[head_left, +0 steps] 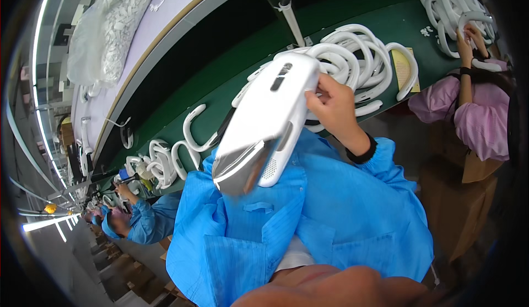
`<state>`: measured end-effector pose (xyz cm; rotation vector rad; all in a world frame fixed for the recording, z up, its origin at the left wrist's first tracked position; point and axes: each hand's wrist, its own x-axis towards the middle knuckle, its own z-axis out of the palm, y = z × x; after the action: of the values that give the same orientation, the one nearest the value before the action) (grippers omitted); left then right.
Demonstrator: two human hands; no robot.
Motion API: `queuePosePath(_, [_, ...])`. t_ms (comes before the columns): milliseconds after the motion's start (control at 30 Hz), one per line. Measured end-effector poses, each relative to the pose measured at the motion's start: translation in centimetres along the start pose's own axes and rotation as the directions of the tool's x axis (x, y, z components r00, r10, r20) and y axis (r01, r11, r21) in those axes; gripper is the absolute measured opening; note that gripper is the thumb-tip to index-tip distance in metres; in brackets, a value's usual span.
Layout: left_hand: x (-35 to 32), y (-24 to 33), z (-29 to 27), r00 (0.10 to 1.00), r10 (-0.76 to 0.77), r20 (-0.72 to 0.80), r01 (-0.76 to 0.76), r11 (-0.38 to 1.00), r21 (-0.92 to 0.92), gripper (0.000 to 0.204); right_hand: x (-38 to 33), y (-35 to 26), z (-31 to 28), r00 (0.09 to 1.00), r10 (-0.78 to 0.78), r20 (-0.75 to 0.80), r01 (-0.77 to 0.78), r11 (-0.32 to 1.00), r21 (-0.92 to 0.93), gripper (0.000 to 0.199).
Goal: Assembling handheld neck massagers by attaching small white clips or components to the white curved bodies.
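Note:
A white plastic device with rounded edges fills the middle of the view, held up close in front of my blue jacket. It has a dark slot near its upper end, a shiny dark grey lower end, and a patch of small holes on its side. My right hand grips its right edge, thumb and fingers closed. My left hand does not show. Behind the device, a heap of white curved tubular pieces lies on the green bench.
More white curved pieces lie leftward along the bench. A yellow sheet lies under one curved piece. A metal post stands behind the heap. A clear bag of small white parts rests on the upper shelf. Co-workers sit at left and right.

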<state>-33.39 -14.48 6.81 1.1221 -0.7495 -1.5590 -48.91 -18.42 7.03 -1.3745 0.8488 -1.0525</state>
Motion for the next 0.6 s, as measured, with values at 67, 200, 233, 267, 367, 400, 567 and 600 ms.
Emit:
queuePosePath(67, [0.7,-0.1,0.2,0.999,-0.039,-0.019,0.038,0.999,-0.038,0.026,1.2,1.8,-0.9,0.996,0.021,0.086,-0.022,1.000,0.010,0.030])
queuePosePath(200, [2.7,-5.3,-3.8,0.996,-0.024,-0.090,0.010,0.988,-0.152,0.024,1.7,1.5,-1.8,0.944,0.241,0.225,-0.284,0.941,0.182,0.035])
queuePosePath(233, [2.1,-3.5,-2.2,0.997,0.043,-0.059,-0.047,0.997,-0.068,0.030,1.8,1.1,-2.1,0.960,0.162,0.229,-0.194,0.973,0.124,0.035])
queuePosePath(267, [1.5,-0.9,0.0,0.993,0.114,-0.026,-0.113,0.993,0.015,0.036,2.0,0.4,-2.3,0.967,0.077,0.242,-0.096,0.993,0.067,0.034])
queuePosePath(367, [1.6,0.8,1.7,0.991,0.089,-0.095,-0.084,0.995,0.058,0.031,1.7,1.5,-2.3,0.981,-0.120,0.153,0.099,0.986,0.138,0.025])
queuePosePath(400, [1.7,0.8,1.8,0.995,0.071,-0.074,-0.066,0.996,0.068,0.031,1.7,2.1,-2.6,0.974,-0.167,0.152,0.134,0.969,0.206,0.025])
queuePosePath(567, [1.5,-0.9,2.2,0.949,0.260,-0.177,-0.221,0.951,0.215,0.039,2.2,3.0,-2.0,0.945,0.235,0.228,-0.295,0.914,0.280,0.032])
queuePosePath(600, [2.7,-3.0,1.2,0.980,0.078,-0.184,-0.096,0.991,-0.088,0.031,2.1,3.3,-2.3,0.945,0.235,0.226,-0.294,0.915,0.276,0.032])
